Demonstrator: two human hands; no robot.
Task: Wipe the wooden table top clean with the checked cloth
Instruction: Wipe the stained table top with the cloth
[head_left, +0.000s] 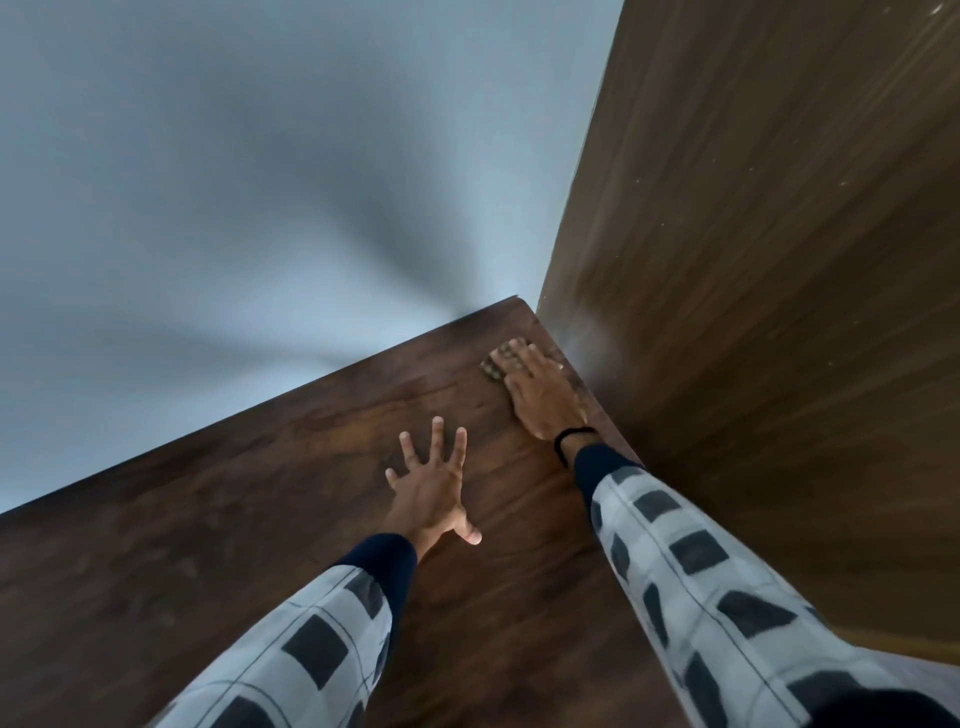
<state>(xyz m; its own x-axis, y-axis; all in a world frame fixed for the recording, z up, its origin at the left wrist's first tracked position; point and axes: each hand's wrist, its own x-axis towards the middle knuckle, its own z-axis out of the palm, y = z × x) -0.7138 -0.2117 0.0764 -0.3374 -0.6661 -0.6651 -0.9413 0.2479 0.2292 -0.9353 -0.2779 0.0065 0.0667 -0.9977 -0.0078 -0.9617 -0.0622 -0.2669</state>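
Observation:
The dark wooden table top (260, 545) runs from the lower left to a far corner near the middle of the view. My right hand (535, 389) lies flat, fingers straight, pressing the checked cloth (492, 368) onto the wood close to that far corner; only a small edge of the cloth shows past my fingers. My left hand (431, 483) rests palm down with its fingers spread on the bare table, nearer to me and left of the right hand. It holds nothing.
A tall brown wooden panel (753, 312) stands along the table's right edge, right beside my right hand. A pale grey wall (234, 182) rises behind the table's far edge. The view is motion-blurred.

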